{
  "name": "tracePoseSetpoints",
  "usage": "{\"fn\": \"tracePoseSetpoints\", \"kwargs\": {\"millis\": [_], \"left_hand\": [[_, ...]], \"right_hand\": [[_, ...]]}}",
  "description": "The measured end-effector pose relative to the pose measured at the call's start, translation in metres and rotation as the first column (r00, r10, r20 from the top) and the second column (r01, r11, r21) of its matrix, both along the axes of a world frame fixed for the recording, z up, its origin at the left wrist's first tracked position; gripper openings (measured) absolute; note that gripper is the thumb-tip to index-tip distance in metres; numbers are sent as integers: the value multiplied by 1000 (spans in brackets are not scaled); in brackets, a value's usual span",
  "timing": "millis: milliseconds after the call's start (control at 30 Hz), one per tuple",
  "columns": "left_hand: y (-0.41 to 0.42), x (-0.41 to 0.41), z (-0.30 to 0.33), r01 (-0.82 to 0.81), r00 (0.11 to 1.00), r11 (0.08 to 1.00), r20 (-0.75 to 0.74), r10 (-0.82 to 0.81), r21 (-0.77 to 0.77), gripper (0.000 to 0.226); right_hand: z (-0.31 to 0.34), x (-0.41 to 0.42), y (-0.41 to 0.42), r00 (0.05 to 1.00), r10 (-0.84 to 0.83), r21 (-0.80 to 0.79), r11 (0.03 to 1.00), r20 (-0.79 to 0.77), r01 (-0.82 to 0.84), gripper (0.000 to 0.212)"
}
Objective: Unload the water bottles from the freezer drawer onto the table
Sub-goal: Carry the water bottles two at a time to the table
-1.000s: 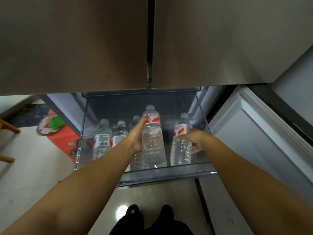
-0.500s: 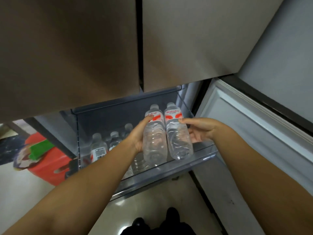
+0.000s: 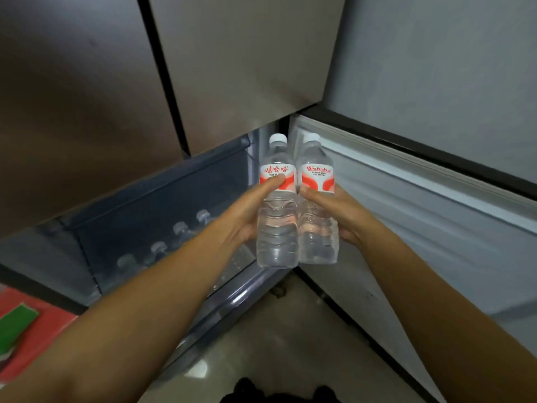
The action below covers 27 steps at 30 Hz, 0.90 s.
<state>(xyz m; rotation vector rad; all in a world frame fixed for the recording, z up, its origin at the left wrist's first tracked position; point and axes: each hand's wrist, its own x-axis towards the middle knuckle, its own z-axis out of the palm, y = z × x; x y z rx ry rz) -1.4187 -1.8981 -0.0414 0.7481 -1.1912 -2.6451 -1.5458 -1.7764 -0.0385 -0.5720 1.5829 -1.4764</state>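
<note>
One bottle point(image 3: 277, 210) is gripped by the left hand point(image 3: 247, 219), another bottle point(image 3: 318, 210) by the right hand point(image 3: 345, 219), touching, above the freezer drawer point(image 3: 162, 199). Slippage is judged possible through condensation. Remaining bottles point(image 3: 180, 231) sit left of the hands.

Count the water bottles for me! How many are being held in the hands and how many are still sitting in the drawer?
Clear plastic water bottles with red-and-white labels, held up: 2, one in the left hand at, one in the right hand at.
Clear bottles with pale caps in the grey freezer drawer: 4 caps visible; the arm may hide more.
Total: 6.
</note>
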Motion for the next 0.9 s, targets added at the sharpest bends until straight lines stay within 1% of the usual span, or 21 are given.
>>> {"fn": "tracePoseSetpoints", "kwargs": {"millis": [100,200,233,333,400,467,533,600,667,700,733,767,800,833,867,900], "left_hand": [[17,-16,-6,51,997,997,-47,-54,-61,55],[46,-31,-12,55,998,989,-35,-60,-135,54],[57,-36,-14,72,997,985,-19,-76,-159,54],[88,-48,-24,140,990,951,52,-131,-277,57],[112,-53,-32,171,984,904,106,-141,-391,52],[140,-56,-41,177,980,876,165,-113,-449,46],[168,-58,-56,186,972,885,212,-102,-426,44],[196,-58,-73,228,959,908,244,-146,-352,40],[222,-60,-88,306,934,933,251,-255,-192,36],[233,-61,-94,357,912,928,254,-322,-103,36],[246,-63,-98,415,883,909,256,-393,-38,39],[262,-65,-102,467,855,884,257,-450,-5,46],[282,-72,-106,533,817,846,263,-513,-7,56],[297,-75,-109,567,796,822,283,-534,-43,65],[312,-78,-110,595,782,799,296,-549,-88,67],[333,-84,-110,639,752,757,318,-578,-136,63]], "right_hand": [[-2,-4,29,981,-74,16,997,-179,78,50],[-5,-8,65,961,-172,-15,985,-219,173,41],[-8,-9,78,953,-202,-20,979,-224,203,42],[-20,-13,118,932,-243,-5,968,-269,251,54],[-33,-15,147,905,-285,14,952,-316,305,62],[-44,-14,181,867,-350,46,920,-355,390,66],[-55,-12,215,833,-398,73,886,-384,457,67],[-69,-11,254,812,-439,106,853,-385,511,66],[-80,-10,292,785,-489,117,816,-381,566,66],[-84,-9,306,773,-506,124,801,-382,585,65],[-88,-8,323,763,-524,138,783,-378,606,66],[-92,-5,341,752,-546,145,765,-371,627,67],[-96,-3,362,727,-582,151,734,-365,663,69],[-99,0,377,712,-604,154,714,-359,683,71],[-102,2,391,695,-625,164,690,-356,705,71],[-104,7,413,661,-660,168,651,-356,741,69]]}}
